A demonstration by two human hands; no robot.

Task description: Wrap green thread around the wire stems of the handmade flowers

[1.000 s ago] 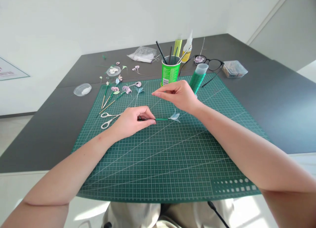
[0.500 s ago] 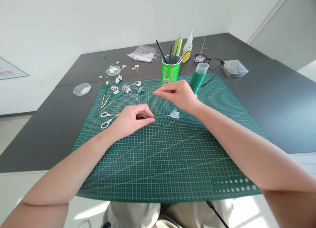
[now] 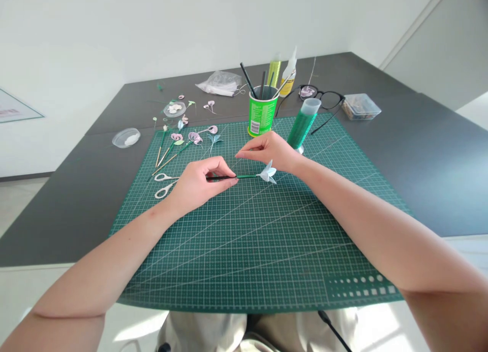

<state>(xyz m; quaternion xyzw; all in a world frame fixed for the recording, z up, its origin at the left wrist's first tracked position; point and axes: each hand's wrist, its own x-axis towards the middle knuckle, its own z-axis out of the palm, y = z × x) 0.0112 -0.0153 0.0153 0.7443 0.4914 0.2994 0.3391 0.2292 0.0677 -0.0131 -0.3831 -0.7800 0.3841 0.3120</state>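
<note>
My left hand (image 3: pixel 200 182) is closed around a dark stem whose front part is wrapped in green. At the right end of this stem sits a pale blue artificial flower (image 3: pixel 268 173), held just above the green cutting mat (image 3: pixel 244 250). My right hand (image 3: pixel 269 151) hovers above and behind the stem, thumb and fingertips pinched together. Whatever lies in that pinch is too fine to make out. Behind my right wrist stands a spool of green thread (image 3: pixel 302 124). White-handled scissors (image 3: pixel 163 190) lie partly under my left hand.
Several purple and blue artificial flowers (image 3: pixel 195 137) on sticks lie at the back left, near small clear dishes (image 3: pixel 125 137). A green cup (image 3: pixel 262 113) with tools, a glue bottle (image 3: pixel 288 77), black-framed glasses (image 3: pixel 331 99) and a clear box (image 3: pixel 361 106) stand behind.
My right hand has come down closer to the stem. The flower has turned about the stem's axis and its petals now spread differently. My left hand has shifted slightly left.
</note>
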